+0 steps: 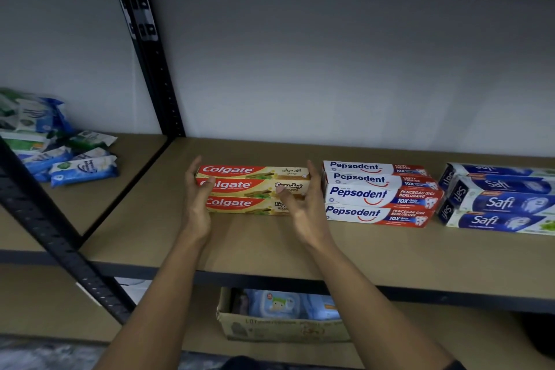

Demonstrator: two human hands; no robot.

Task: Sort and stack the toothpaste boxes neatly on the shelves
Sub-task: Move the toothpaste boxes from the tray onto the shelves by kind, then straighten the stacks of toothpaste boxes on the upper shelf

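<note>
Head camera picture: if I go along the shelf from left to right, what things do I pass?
Blue wipe packets → black shelf post → Colgate boxes → Pepsodent boxes → Safi boxes.

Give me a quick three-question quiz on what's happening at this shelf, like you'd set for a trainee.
1. True or false: the Pepsodent boxes lie between the Colgate boxes and the Safi boxes.
2. Which stack do the left hand and right hand bracket at its ends? A Safi, B Colgate, C Pepsodent.
3. Fill in: the cardboard box sits on the shelf ___ the Colgate boxes.
Key: 1 true; 2 B; 3 below.
</note>
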